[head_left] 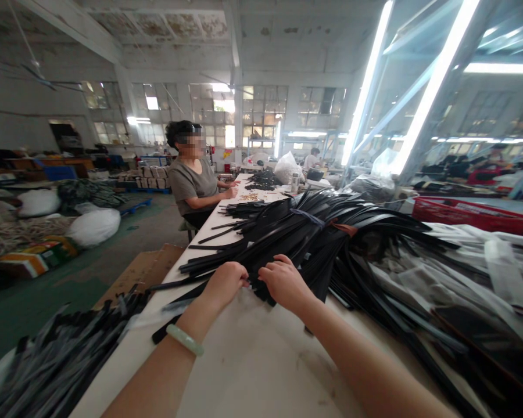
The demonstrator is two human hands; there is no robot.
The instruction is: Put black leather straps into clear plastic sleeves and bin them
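Two hands sit close together in my head view: the left hand (226, 283) and right hand (286, 283), fingers curled at the near ends of the black strips (272, 235). I cannot tell whether either pinches one. The strips lie heaped on the white table (244, 366), a bluish tie (307, 218) across them; a co-worker (194, 183) sits farther along.

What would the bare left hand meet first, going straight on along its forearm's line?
Probably the heap of long, flat, leather-like black strips just beyond the left hand on the smooth white tabletop; one view leaves the gap, if any, unclear.
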